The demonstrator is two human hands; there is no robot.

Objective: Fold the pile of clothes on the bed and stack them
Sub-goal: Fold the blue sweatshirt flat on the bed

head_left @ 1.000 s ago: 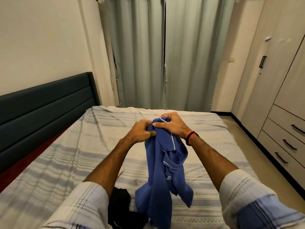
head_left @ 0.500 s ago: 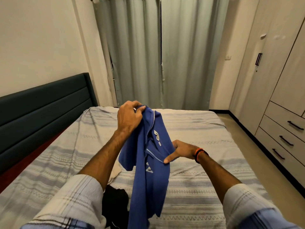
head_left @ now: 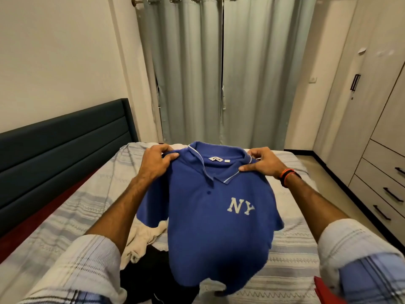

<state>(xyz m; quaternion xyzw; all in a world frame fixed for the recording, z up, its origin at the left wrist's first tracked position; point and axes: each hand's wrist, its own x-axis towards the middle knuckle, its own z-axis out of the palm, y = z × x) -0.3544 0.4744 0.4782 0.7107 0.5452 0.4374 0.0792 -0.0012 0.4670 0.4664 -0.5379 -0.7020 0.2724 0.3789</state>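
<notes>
Holding the blue cotton polo shirt with white NY lettering (head_left: 214,216) above the striped grey bedsheet (head_left: 291,260), your left hand (head_left: 153,161) and right hand (head_left: 263,162) each pinch 1 shoulder. Lowering it onto the crumpled beige and black clothes pile (head_left: 144,260) below would likely crease the hem; uneven tension may skew the fold.

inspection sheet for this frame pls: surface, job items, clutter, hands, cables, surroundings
Surface: bed, striped sheet, mostly bare.
Job's things: blue NY polo shirt held up spread, front facing the camera; cream garment and black garment piled beneath it.
Clutter: red object at lower right edge, unidentifiable.
Hands: left hand and right hand each pinch a shoulder.
Cables: nothing seen.
Surroundings: dark headboard, closed curtains, wardrobe drawers.
</notes>
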